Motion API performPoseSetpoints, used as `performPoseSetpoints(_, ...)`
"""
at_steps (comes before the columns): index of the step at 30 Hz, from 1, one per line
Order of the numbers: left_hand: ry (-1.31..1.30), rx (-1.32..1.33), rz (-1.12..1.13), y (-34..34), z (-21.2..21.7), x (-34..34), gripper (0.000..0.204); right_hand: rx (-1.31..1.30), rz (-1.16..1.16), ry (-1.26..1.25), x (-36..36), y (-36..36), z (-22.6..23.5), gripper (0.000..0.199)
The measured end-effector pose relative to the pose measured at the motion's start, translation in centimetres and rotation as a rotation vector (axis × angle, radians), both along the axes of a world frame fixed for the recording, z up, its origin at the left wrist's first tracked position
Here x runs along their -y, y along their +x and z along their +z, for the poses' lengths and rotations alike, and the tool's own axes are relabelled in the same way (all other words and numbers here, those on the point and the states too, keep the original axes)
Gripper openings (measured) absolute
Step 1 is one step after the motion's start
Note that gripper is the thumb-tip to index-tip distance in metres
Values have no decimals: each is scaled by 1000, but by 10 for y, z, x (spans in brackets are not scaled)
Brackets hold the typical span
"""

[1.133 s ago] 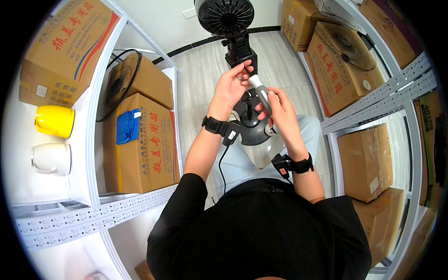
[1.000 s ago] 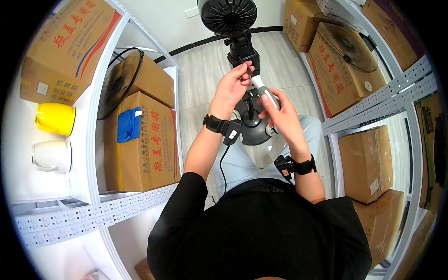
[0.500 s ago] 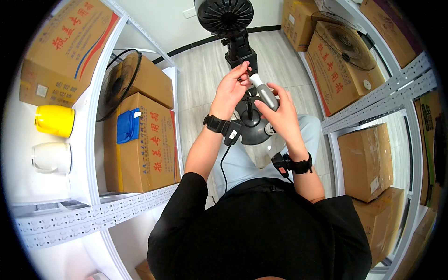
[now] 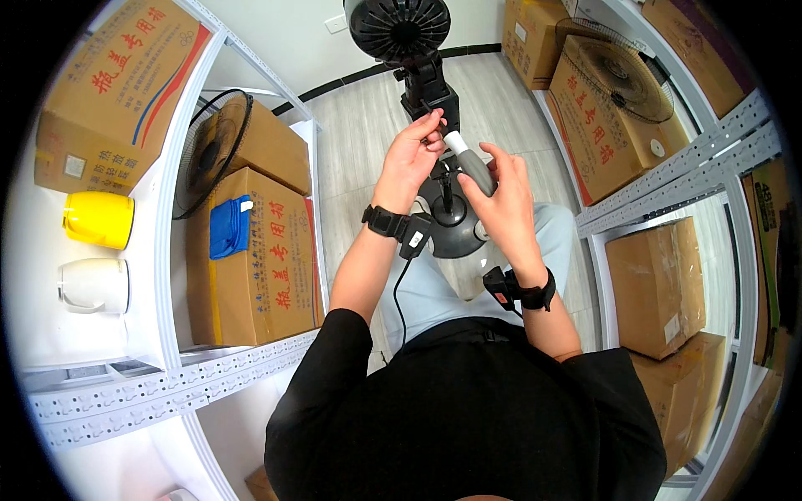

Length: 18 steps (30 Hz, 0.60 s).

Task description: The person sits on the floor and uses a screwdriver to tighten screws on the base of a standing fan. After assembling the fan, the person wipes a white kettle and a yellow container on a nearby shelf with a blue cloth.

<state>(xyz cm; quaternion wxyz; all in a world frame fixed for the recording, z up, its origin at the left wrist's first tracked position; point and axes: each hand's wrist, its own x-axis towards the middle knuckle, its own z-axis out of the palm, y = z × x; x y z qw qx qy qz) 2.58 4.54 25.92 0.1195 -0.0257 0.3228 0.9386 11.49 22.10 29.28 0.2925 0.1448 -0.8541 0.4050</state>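
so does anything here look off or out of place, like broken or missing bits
The black fan head on the floor stand shows only its motor housing: no blade and no guard. Loose wire guards sit apart on the shelves, one on the left, one on the right. The right hand holds a grey tool beside the left hand.

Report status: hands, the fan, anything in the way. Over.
Left hand pinching at fan neck. Right hand gripping grey tool, tip at neck. Fan base on floor. Nothing between.
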Motion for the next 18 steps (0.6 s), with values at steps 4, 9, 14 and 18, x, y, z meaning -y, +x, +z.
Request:
performPoseSetpoints(4, 11, 71, 71, 3, 6, -7, 20, 846, 256, -684, -5, 1, 19, 36)
performPoseSetpoints(9, -34, 55, 59, 7, 12, -7, 19, 913, 502, -922, -6, -9, 3, 35)
performPoseSetpoints(14, -17, -12, -4, -3, -8, 5, 21, 188, 133, -58, -1, 1, 2, 38)
performPoseSetpoints(18, -35, 79, 109, 7, 12, -13, 19, 872, 485, -826, -8, -10, 6, 42)
